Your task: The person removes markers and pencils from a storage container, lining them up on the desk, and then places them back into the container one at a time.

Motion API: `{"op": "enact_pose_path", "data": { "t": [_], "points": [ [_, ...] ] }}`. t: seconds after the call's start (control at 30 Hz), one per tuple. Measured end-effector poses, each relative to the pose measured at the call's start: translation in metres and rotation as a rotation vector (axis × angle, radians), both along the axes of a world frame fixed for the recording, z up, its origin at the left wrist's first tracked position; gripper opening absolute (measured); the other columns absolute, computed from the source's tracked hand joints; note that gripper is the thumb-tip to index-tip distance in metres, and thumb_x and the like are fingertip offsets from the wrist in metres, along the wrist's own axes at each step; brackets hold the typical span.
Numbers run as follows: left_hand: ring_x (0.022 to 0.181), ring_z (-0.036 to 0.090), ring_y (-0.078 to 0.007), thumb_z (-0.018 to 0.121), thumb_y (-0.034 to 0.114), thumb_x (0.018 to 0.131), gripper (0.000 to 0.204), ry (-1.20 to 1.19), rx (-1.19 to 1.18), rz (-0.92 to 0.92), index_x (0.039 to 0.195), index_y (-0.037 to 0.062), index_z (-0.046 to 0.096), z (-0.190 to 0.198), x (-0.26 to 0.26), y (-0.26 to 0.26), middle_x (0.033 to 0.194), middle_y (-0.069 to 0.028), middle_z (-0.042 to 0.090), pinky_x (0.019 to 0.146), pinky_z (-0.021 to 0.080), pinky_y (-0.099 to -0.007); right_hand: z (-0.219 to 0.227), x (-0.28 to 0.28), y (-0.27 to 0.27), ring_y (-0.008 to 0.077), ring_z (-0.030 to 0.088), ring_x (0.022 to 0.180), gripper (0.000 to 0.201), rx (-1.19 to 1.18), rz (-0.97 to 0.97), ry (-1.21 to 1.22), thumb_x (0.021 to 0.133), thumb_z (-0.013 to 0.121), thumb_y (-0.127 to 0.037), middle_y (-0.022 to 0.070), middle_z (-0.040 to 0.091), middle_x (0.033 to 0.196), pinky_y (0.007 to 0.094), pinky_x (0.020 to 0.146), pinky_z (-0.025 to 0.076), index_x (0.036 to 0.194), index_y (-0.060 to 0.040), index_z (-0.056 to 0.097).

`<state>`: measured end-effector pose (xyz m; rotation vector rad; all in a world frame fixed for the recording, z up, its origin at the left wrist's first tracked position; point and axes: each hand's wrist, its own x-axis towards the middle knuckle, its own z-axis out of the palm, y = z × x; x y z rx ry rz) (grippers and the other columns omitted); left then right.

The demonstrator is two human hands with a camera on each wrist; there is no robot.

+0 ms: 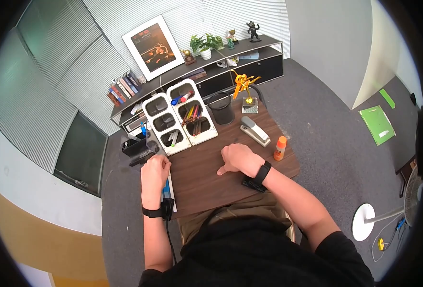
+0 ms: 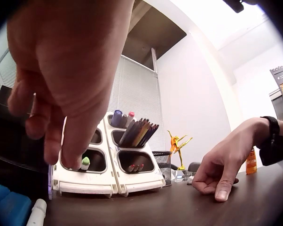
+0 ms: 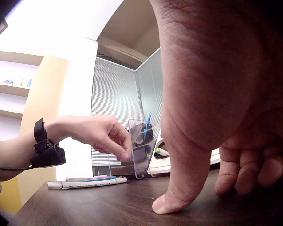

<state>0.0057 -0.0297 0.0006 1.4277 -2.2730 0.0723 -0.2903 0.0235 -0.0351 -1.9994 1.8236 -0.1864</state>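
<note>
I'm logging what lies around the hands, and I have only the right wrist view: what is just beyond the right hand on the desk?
Observer: The head view shows a stapler lying on the desk beyond the right hand.
Operator: My view has nothing on the far side of that hand. What stands to its right?
Observer: An orange tube stands upright near the desk's right edge.
Operator: I see only a bit of the white organizer. What is in the middle compartment of its right half?
Observer: A bunch of pencils, leaning together with their ends sticking up.
</note>
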Motion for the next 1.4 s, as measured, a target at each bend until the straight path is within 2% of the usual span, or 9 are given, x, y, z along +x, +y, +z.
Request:
{"op": "enact_pose_path", "data": {
  "t": [0.27,0.57,0.73,0.87,1.0,1.1,1.27,1.3,1.4],
  "points": [
    [0.099,0.079,-0.0384,0.087,0.019,0.086,0.023,-0.226,0.211,0.139,0.103,0.0040,0.084,-0.024,0.012,-0.004,0.107,-0.0204,0.081,0.087,0.063,-0.0483,0.000,-0.001,-0.001,0.0413,0.079,0.109,0.070,0.012,-0.001,-0.005,0.078,0.095,-0.056,0.0231,0.082,0.110,0.0476,0.095,0.063,0.111,0.0040,0.082],
    [0.092,0.078,-0.0393,0.081,0.016,0.084,0.020,-0.180,0.218,0.016,0.099,0.0064,0.074,-0.037,0.002,-0.007,0.090,-0.0163,0.078,0.083,0.061,-0.0495,-0.001,0.000,-0.003,0.0412,0.079,0.109,0.070,0.020,0.002,0.006,0.078,0.095,-0.057,0.0236,0.082,0.110,0.0477,0.095,0.063,0.111,0.0038,0.082],
    [0.079,0.073,-0.0348,0.081,0.013,0.087,0.020,0.090,0.167,-0.080,0.105,0.0046,0.074,0.027,-0.016,0.029,0.084,-0.0122,0.073,0.074,0.057,-0.0478,0.000,0.000,-0.002,0.0409,0.079,0.108,0.071,0.015,-0.001,0.013,0.078,0.095,-0.058,0.0230,0.082,0.110,0.0477,0.094,0.064,0.112,0.0030,0.082],
    [0.063,0.053,-0.0152,0.081,0.002,0.091,0.018,0.292,-0.054,-0.211,0.108,0.0007,0.075,0.078,-0.024,0.063,0.089,-0.0081,0.065,0.061,0.046,-0.0332,-0.002,-0.001,-0.002,0.0404,0.079,0.109,0.072,0.013,0.002,0.006,0.078,0.095,-0.059,0.0222,0.082,0.110,0.0473,0.094,0.064,0.112,0.0027,0.082],
    [0.061,0.058,-0.0172,0.082,0.002,0.093,0.015,0.315,-0.278,-0.251,0.105,0.0044,0.073,0.090,-0.026,0.070,0.093,-0.0065,0.069,0.059,0.050,-0.0322,-0.002,0.000,-0.002,0.0403,0.079,0.109,0.072,0.004,0.000,0.023,0.077,0.095,-0.059,0.0221,0.082,0.109,0.0470,0.094,0.064,0.112,0.0025,0.082],
    [0.061,0.060,-0.0173,0.084,0.001,0.092,0.016,0.288,-0.365,-0.274,0.102,0.0034,0.071,0.080,-0.025,0.060,0.097,-0.0062,0.071,0.057,0.049,-0.0315,-0.010,-0.001,-0.003,0.0405,0.079,0.099,0.062,-0.061,-0.003,0.028,0.078,0.093,-0.059,0.0196,0.082,0.097,0.0477,0.089,0.063,0.102,-0.0029,0.084],
    [0.062,0.060,-0.0178,0.085,0.002,0.092,0.017,0.226,-0.466,-0.310,0.100,0.0024,0.070,0.060,-0.025,0.038,0.096,-0.0067,0.070,0.057,0.050,-0.0316,-0.011,-0.002,-0.004,0.0400,0.079,0.101,0.062,-0.047,-0.006,0.007,0.078,0.093,-0.060,0.0191,0.082,0.099,0.0475,0.089,0.062,0.102,-0.0029,0.084],
    [0.077,0.071,-0.0313,0.083,0.006,0.093,0.016,0.204,-0.425,-0.288,0.100,0.0036,0.069,0.057,-0.026,0.036,0.098,-0.0079,0.070,0.064,0.056,-0.0404,-0.012,-0.002,-0.004,0.0400,0.079,0.101,0.062,-0.047,-0.005,0.008,0.078,0.093,-0.060,0.0190,0.082,0.099,0.0475,0.090,0.062,0.102,-0.0029,0.084],
    [0.078,0.072,-0.0322,0.082,0.006,0.094,0.015,0.168,-0.380,-0.283,0.100,0.0043,0.069,0.041,-0.025,0.024,0.099,-0.0086,0.070,0.064,0.057,-0.0412,-0.011,-0.002,-0.004,0.0400,0.079,0.100,0.062,-0.049,-0.001,0.009,0.077,0.094,-0.059,0.0190,0.082,0.098,0.0475,0.089,0.062,0.101,-0.0027,0.084]
  ]
}}
